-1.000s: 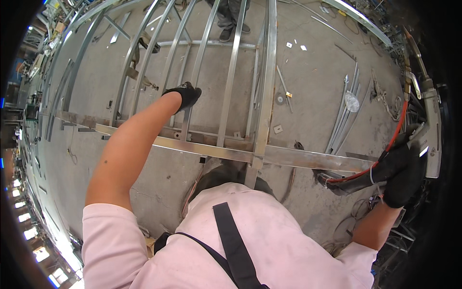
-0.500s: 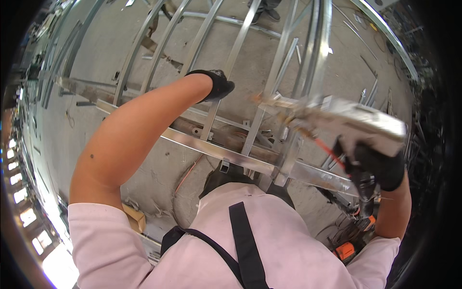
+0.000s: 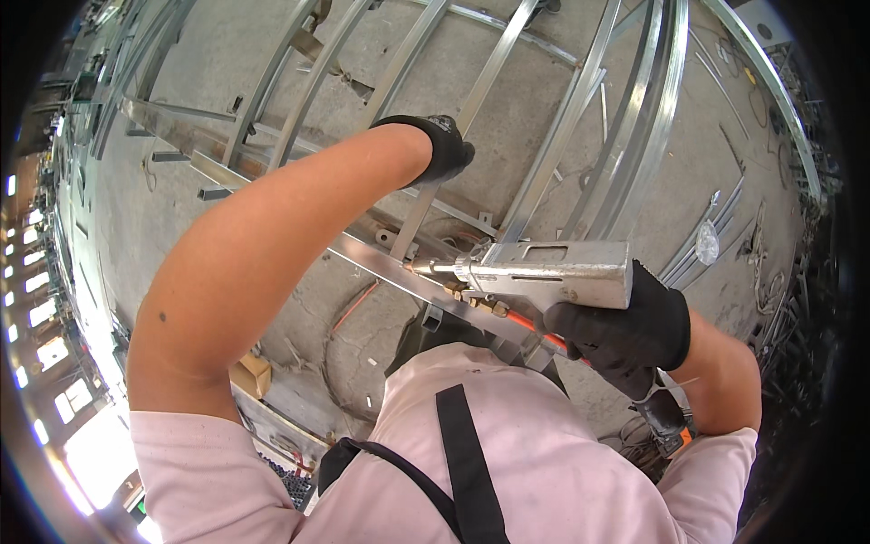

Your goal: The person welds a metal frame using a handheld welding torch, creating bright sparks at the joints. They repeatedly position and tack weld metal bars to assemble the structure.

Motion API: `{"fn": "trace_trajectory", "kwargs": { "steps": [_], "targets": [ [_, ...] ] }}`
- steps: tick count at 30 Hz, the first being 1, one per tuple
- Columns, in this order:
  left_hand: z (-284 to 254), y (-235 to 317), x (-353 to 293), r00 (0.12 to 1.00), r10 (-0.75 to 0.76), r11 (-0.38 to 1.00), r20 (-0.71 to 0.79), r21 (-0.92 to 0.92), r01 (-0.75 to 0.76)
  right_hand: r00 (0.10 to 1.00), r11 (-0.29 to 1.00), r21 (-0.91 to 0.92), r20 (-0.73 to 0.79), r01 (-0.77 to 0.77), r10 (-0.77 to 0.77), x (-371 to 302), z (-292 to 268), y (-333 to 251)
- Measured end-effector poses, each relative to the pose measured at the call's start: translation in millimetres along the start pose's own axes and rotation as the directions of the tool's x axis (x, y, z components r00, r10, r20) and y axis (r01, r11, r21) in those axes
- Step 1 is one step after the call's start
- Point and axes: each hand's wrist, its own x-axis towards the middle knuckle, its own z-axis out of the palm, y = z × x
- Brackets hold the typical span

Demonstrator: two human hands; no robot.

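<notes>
In a black glove, my right hand is closed round the grip of a silver, boxy handheld welding gun. Its narrow nozzle points left, with the tip just over or touching the near rail of a metal frame; I cannot tell which. Brass fittings and an orange hose run beneath the gun. Further up and left, my left hand, also gloved in black, is curled round one slim metal crossbar of that frame. The forearm and glove hide most of its fingers.
More parallel crossbars stretch away to the far side. Loose metal strips lie on the concrete floor at right. A cardboard box sits at lower left, and a cable loops on the floor near my body.
My right hand has brought the welding gun left, its nozzle now at the near rail. My left hand stays on the crossbar. The whole view has shifted a little.
</notes>
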Motion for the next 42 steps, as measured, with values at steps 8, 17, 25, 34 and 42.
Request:
{"fn": "trace_trajectory", "kwargs": {
  "steps": [8, 17, 25, 34, 42],
  "targets": [
    [-16, 16, -24, 0.987, -0.155, 0.948, 0.032, -0.276, 0.158, 0.986, 0.987, 0.002, -0.044, -0.161, 0.161, -10, -1, -8],
    [-38, 26, -56, 0.977, -0.197, 0.936, 0.080, -0.282, 0.211, 0.991, 0.957, -0.255, 0.030, 0.135, -0.132, -24, 28, -1],
    [-39, 29, -60, 0.983, -0.183, 0.949, 0.027, -0.258, 0.183, 0.986, 0.995, -0.076, -0.157, -0.066, 0.053, -43, 27, 2],
    [-39, 29, -63, 0.979, -0.203, 0.946, 0.003, -0.258, 0.197, 0.937, 0.991, 0.000, -0.324, -0.135, 0.128, -70, 42, -2],
    [-40, 33, -62, 0.977, -0.214, 0.953, 0.010, -0.219, 0.211, 0.986, 0.995, -0.044, -0.144, -0.086, 0.079, -12, 35, -23]
  ]
}}
